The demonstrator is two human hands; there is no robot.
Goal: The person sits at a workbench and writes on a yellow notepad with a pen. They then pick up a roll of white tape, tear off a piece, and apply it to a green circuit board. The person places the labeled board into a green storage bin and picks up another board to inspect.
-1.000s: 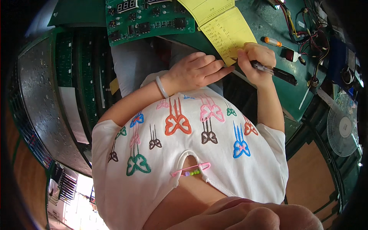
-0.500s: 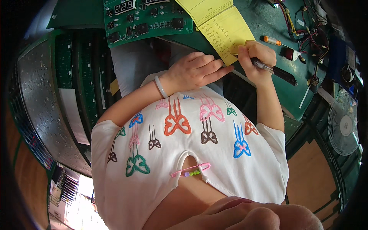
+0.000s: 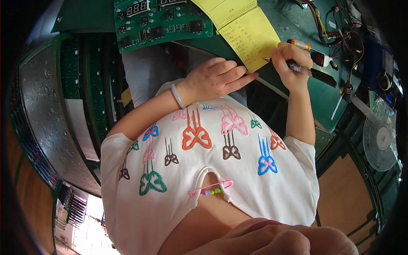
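Note:
A black pen with a clear barrel (image 3: 325, 77) is gripped in my right hand (image 3: 292, 68), over the right edge of a yellow notepad (image 3: 250, 32). The pen's tip is near the pad's lower right edge. Handwritten lines fill part of the open page, and a folded-back sheet lies above it. My left hand (image 3: 216, 76) rests at the table's near edge with fingers loosely stretched, holding nothing. One fingertip reaches the pad's lower corner. A pale bangle (image 3: 178, 96) circles the left wrist.
A green circuit board (image 3: 182, 23) with digit displays overhangs the table's near edge at upper left. Right of my right hand lies an orange-handled screwdriver (image 3: 301, 44), beside tangled wires (image 3: 355, 55). A white fan (image 3: 383, 138) stands at far right. Racked boards (image 3: 70, 68) stand at left.
My right hand has moved a little to the right with the pen, uncovering more of the page's lower right part. My left hand has hardly moved.

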